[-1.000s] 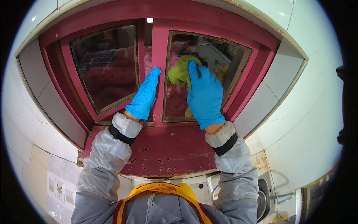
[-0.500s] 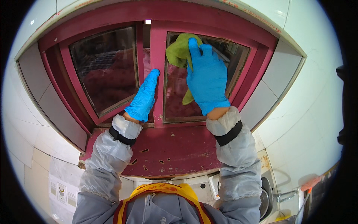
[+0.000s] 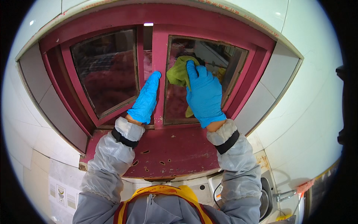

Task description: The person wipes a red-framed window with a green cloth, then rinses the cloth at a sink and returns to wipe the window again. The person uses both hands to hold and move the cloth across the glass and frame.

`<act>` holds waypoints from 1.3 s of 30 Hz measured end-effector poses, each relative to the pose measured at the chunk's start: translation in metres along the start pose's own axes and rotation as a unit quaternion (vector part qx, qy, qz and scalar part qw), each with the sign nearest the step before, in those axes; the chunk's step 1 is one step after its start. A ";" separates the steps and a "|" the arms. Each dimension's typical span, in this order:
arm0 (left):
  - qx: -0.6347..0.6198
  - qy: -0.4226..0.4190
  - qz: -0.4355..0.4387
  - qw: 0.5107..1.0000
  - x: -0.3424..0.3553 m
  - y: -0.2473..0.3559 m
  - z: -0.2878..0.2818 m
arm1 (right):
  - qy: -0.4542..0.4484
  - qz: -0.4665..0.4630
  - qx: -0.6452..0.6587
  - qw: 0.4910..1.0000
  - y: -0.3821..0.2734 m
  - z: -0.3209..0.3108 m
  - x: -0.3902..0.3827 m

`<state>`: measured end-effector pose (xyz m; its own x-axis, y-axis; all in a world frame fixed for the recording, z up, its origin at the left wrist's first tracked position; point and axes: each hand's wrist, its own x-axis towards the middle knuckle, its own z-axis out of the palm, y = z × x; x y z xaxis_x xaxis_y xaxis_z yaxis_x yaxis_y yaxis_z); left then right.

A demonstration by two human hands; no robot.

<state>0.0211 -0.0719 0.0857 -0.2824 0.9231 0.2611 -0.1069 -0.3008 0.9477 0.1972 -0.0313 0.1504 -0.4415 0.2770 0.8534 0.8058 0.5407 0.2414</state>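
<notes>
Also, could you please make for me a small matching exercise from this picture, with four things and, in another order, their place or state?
Things:
1. cloth
2. left hand
3. sill
4. tap

Places and states:
A. dark pink, with chipped paint
B. silver-coloured, at the lower right
C. green, held by the right hand against the glass
D. in a blue glove, at the middle upright

Right pairs: 1-C, 2-D, 3-A, 4-B

White wall tiles (image 3: 309,108), metal faucet (image 3: 286,195), perhaps a pink duster (image 3: 305,186)
</notes>
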 end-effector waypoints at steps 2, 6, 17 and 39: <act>-0.010 -0.026 0.022 0.999 0.007 -0.005 -0.005 | 0.035 0.008 0.025 0.999 0.006 0.000 0.002; -0.257 -0.202 -0.035 0.944 0.032 0.000 -0.030 | 0.023 0.063 0.227 0.971 0.022 0.000 0.002; -0.034 -0.331 0.000 0.943 0.130 0.077 -0.008 | -0.273 0.124 0.283 0.911 0.055 -0.029 -0.150; -0.129 -0.360 0.120 0.916 0.127 0.040 0.006 | -0.265 0.251 0.349 0.863 0.053 -0.015 -0.239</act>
<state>-0.0134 0.0344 0.1574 0.3642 0.7148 0.5971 -0.3715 -0.4764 0.7969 0.3513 -0.0813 -0.0339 -0.3728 0.8401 0.3940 0.5963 0.5422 -0.5920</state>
